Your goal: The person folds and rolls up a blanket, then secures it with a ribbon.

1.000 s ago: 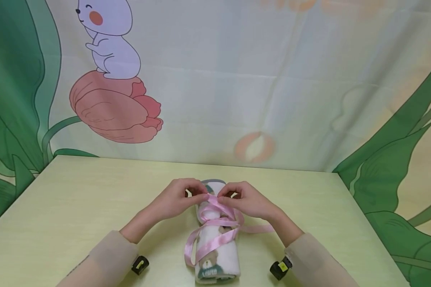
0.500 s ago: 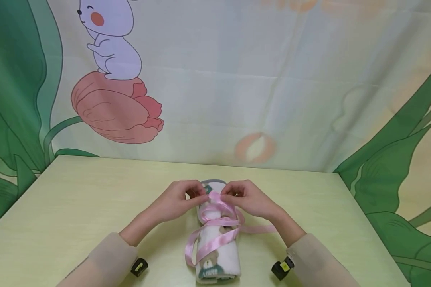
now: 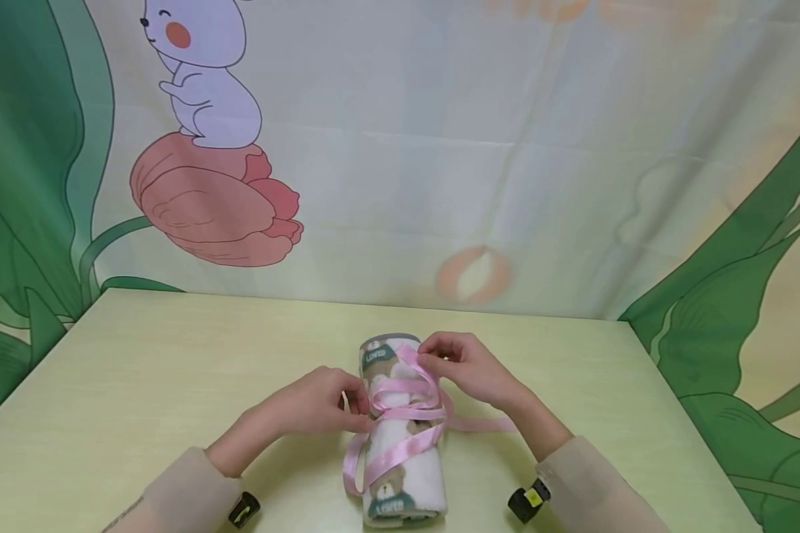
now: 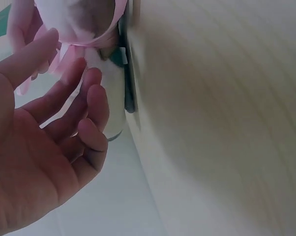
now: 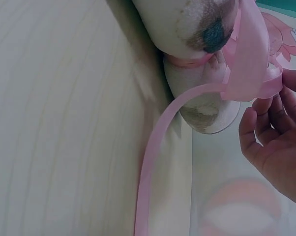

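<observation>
A rolled towel (image 3: 418, 481) with a bear print lies lengthwise on the table. Pink ribbon (image 3: 403, 451) wraps its middle, with loops on top, a loop hanging at the left and a tail running right. My right hand (image 3: 476, 370) pinches the ribbon near the towel's far end; in the right wrist view, the ribbon (image 5: 251, 59) rises in a loop to the thumb and fingers. My left hand (image 3: 313, 403) is at the towel's left side by the ribbon. The left wrist view shows its fingers (image 4: 69, 93) loosely bent, thumb and index finger apart, holding nothing.
The pale wooden table (image 3: 173, 370) extends to both sides of the towel. Behind it hangs a printed cloth backdrop (image 3: 373, 185) with a white animal, flowers and leaves. Small black devices sit by the left wrist (image 3: 244, 509) and right wrist (image 3: 529, 501).
My left hand has let go of the ribbon at the far end and moved nearer and left, to the towel's middle. The right hand keeps its pinch, shifted slightly.
</observation>
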`<state>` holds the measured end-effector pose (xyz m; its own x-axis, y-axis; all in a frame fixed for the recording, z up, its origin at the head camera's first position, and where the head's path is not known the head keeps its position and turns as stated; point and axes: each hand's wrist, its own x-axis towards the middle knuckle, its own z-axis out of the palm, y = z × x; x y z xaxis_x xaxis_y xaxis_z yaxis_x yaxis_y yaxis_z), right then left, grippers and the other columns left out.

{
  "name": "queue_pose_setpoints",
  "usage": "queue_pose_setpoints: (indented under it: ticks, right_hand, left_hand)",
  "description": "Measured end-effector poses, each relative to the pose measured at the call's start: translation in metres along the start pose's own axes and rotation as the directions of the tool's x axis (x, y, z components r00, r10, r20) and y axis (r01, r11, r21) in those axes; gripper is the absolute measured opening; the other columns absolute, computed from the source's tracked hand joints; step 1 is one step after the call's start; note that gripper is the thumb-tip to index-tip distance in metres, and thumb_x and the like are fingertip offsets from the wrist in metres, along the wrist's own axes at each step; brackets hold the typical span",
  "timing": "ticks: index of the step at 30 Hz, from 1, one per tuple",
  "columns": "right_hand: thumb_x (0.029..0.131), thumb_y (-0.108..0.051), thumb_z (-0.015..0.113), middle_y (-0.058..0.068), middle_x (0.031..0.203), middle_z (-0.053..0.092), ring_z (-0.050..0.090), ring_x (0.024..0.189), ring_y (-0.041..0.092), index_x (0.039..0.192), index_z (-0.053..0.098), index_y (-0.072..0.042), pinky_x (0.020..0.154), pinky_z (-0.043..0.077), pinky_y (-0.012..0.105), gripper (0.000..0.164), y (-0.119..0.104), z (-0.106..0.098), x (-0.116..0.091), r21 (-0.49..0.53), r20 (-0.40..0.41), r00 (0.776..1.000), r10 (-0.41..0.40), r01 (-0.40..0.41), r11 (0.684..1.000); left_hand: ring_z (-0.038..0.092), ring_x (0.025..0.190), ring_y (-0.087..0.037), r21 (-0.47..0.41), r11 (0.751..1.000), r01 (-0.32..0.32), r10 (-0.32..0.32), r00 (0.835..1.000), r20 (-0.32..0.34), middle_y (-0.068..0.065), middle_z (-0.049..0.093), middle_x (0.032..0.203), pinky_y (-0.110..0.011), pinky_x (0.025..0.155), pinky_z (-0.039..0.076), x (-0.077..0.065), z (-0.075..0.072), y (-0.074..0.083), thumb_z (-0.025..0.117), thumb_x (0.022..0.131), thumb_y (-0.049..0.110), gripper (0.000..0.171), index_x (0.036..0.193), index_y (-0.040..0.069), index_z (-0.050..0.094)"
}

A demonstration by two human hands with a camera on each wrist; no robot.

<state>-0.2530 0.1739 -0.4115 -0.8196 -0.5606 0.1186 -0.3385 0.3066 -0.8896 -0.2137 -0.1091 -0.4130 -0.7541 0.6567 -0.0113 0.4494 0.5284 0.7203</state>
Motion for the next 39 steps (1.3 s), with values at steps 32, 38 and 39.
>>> queue_pose_setpoints:
  ticks: [32, 38, 39]
  right_hand:
    - [0.103, -0.009, 0.064, 0.012, 0.096, 0.065, 0.060, 0.082, 0.023, 0.112, 0.067, -0.001, 0.075, 0.054, 0.028, 0.013, 0.000, -0.012, -0.015, 0.093, -0.068, 0.998, 0.010, -0.003, 0.996]
    - [0.103, -0.009, 0.063, 0.012, 0.095, 0.065, 0.059, 0.082, 0.025, 0.112, 0.066, 0.000, 0.076, 0.053, 0.028, 0.013, -0.001, -0.012, -0.016, 0.094, -0.071, 0.997, 0.006, 0.001, 0.996]
    - [0.103, -0.009, 0.063, 0.011, 0.094, 0.064, 0.059, 0.082, 0.027, 0.112, 0.066, 0.000, 0.075, 0.053, 0.028, 0.013, 0.000, -0.013, -0.016, 0.094, -0.072, 0.997, 0.005, 0.002, 0.996]
  left_hand:
    - [0.048, 0.066, -0.017, 0.013, 0.945, 0.327, -0.324, 0.940, -0.107, -0.001, 0.062, 0.078, -0.034, 0.061, 0.039, -0.070, -0.050, -0.022, 0.055, 0.102, 0.019, 0.017, 0.088, 0.009, 0.057]
    - [0.050, 0.067, -0.019, 0.019, 0.917, 0.399, -0.395, 0.914, -0.089, -0.004, 0.061, 0.080, -0.035, 0.062, 0.040, -0.089, -0.063, -0.033, 0.052, 0.103, 0.018, 0.017, 0.090, 0.006, 0.054]
    - [0.050, 0.068, -0.019, 0.029, 0.913, 0.406, -0.402, 0.911, -0.091, -0.004, 0.061, 0.079, -0.036, 0.063, 0.040, -0.092, -0.065, -0.035, 0.052, 0.104, 0.017, 0.017, 0.091, 0.006, 0.054]
